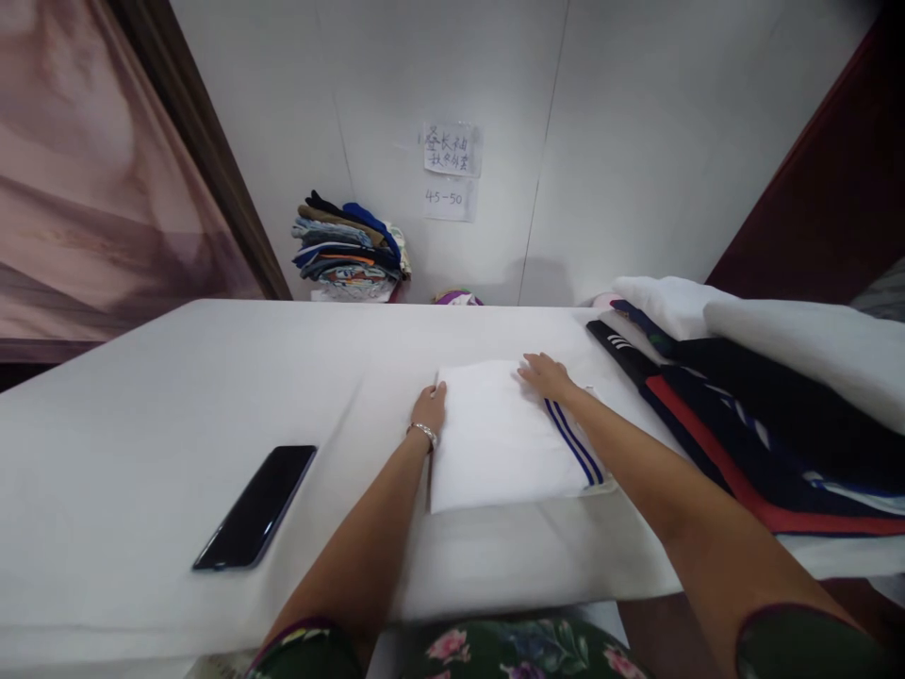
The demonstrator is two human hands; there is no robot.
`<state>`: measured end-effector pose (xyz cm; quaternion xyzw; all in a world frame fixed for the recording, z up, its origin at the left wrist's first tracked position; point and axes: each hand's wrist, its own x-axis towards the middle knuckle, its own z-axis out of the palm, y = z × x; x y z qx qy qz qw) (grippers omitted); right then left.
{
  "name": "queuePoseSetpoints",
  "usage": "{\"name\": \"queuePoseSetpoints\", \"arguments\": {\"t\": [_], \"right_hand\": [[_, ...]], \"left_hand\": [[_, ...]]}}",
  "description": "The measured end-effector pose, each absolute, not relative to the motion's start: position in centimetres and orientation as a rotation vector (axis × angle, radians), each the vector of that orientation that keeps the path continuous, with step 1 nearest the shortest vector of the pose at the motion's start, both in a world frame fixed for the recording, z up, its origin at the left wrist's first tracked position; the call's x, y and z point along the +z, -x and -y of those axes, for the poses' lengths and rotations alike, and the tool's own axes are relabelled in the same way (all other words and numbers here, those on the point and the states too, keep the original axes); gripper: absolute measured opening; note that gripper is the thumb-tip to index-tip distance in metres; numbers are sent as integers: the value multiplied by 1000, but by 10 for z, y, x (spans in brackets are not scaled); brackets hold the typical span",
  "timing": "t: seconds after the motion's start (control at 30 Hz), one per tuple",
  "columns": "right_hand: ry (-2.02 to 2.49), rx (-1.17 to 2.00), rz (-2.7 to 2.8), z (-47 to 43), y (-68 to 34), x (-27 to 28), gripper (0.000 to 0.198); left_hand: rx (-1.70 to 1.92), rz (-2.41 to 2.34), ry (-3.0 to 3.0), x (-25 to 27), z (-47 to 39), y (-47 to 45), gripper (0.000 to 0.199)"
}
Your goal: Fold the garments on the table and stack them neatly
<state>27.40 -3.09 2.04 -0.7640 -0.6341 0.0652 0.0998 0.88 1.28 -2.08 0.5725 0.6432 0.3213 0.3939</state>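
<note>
A white garment, folded into a flat rectangle with dark blue stripes near its right side, lies on the white-covered table in front of me. At its left edge, my left hand is closed, thumb over the cloth and the other fingers partly hidden at the border. A silvery bracelet circles that wrist. My right hand rests on the upper right of the garment, palm down with fingers stretched out. The right forearm covers part of the striped side.
A black phone lies left of my left forearm. Folded dark and red clothes are stacked at the right, with white ones on top. Beyond the table's far edge rises another clothes pile. Handwritten papers hang on the wall.
</note>
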Motion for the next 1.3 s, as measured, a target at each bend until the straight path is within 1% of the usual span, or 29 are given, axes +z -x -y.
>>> {"name": "queuePoseSetpoints", "arguments": {"t": [0.07, 0.2, 0.47, 0.67, 0.8, 1.0, 1.13, 1.23, 1.3], "right_hand": [[2291, 210, 1856, 17, -272, 22, 53], [2342, 215, 1856, 6, -279, 20, 44], [2524, 91, 1853, 6, -287, 4, 37], [2535, -6, 1842, 7, -288, 2, 43], [2526, -7, 1874, 8, -289, -3, 41], [2447, -61, 1899, 15, -281, 5, 42], [2296, -78, 1979, 41, -257, 11, 44], [2069, 34, 2167, 67, -241, 6, 48], [2035, 162, 2220, 81, -240, 0, 49]], "left_hand": [[810, -1632, -1461, -24, -11, -7, 43], [800, -1613, -1483, -30, -9, -6, 48], [767, -1582, -1526, -31, -6, -10, 53], [754, -1590, -1550, -28, -4, -10, 51], [742, -1596, -1558, -27, -4, -10, 52], [736, -1596, -1566, -27, -4, -11, 48], [737, -1593, -1569, -26, -4, -11, 47], [736, -1594, -1577, -25, -4, -11, 47], [733, -1591, -1585, -25, -5, -12, 47]]}}
